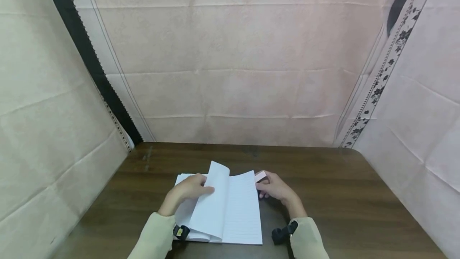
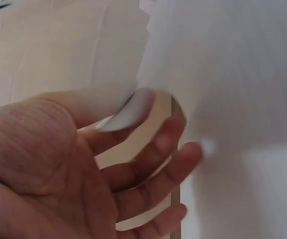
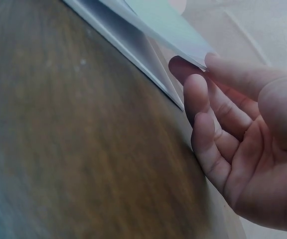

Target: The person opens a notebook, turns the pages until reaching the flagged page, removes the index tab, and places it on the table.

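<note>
A dark wooden table [image 1: 341, 195] stood near, enclosed by creased pale pink cloth walls [image 1: 233, 71]; a floral-bordered strip [image 1: 389, 63] ran far right.

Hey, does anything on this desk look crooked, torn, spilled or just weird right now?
Nothing damaged or spilled. The notebook lies open on the wooden table, with one page curled upright mid-turn under the left hand. The right hand is at the notebook's right edge beside a small pink object; what it is cannot be told.
</note>
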`<state>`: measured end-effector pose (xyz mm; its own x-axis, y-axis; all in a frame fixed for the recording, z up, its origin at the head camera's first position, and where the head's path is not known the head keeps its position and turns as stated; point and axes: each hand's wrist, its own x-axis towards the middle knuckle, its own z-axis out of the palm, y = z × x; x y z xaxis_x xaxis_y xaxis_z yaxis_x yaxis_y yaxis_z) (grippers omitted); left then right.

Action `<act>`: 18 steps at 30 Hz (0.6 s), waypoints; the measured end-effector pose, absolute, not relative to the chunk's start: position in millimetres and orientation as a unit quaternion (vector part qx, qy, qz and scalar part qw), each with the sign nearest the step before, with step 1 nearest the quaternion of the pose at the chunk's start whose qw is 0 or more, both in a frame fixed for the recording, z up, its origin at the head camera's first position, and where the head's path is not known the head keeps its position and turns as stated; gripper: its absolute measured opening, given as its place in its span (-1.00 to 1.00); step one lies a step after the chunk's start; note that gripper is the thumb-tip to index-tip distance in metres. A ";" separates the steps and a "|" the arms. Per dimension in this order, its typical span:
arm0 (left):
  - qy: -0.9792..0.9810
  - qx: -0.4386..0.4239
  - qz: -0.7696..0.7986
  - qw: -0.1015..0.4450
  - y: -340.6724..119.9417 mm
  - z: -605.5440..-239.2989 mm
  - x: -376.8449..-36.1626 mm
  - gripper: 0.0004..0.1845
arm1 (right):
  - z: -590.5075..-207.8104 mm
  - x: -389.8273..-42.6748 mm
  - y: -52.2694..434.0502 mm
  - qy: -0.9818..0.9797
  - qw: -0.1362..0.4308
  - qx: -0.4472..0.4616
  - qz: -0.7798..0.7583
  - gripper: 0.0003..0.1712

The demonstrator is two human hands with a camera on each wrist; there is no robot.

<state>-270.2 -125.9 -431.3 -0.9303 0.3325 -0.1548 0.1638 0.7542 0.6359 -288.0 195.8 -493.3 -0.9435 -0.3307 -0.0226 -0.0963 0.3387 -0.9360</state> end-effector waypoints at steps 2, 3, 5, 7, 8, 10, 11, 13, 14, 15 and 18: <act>0.934 0.125 0.304 0.139 -135.9 -429.8 -270.4 -0.73 | -493.5 -287.4 195.5 0.814 0.102 -0.130 -0.557 -0.63; 0.937 0.121 0.294 0.144 -140.6 -429.2 -271.0 -0.74 | -493.4 -287.3 195.3 0.815 0.102 -0.130 -0.556 -0.63; 0.941 0.113 0.281 0.150 -148.5 -427.8 -273.5 -0.75 | -492.3 -287.6 196.1 0.816 0.098 -0.128 -0.555 -0.63; 0.943 0.106 0.274 0.154 -156.2 -427.9 -276.3 -0.74 | -491.6 -287.8 196.6 0.816 0.098 -0.128 -0.555 -0.63; 0.944 0.103 0.272 0.156 -160.1 -428.0 -277.3 -0.74 | -491.7 -288.1 196.7 0.816 0.099 -0.127 -0.556 -0.63; 0.944 0.097 0.270 0.162 -167.9 -429.0 -278.4 -0.74 | -492.0 -288.4 196.7 0.815 0.102 -0.125 -0.556 -0.63; 0.945 0.095 0.266 0.167 -171.7 -429.6 -278.6 -0.73 | -492.0 -288.1 196.5 0.814 0.103 -0.125 -0.557 -0.63; 0.945 0.092 0.256 0.179 -179.2 -430.3 -277.8 -0.72 | -492.5 -288.1 195.9 0.814 0.105 -0.125 -0.558 -0.63; 0.946 0.091 0.250 0.183 -182.5 -430.2 -277.0 -0.72 | -492.8 -288.0 195.6 0.814 0.105 -0.125 -0.558 -0.63; 0.947 0.090 0.245 0.188 -185.6 -430.5 -276.4 -0.72 | -492.6 -287.8 195.2 0.813 0.105 -0.125 -0.558 -0.63; 0.948 0.080 0.233 0.199 -193.3 -428.7 -274.2 -0.72 | -491.9 -287.8 193.7 0.813 0.099 -0.129 -0.559 -0.62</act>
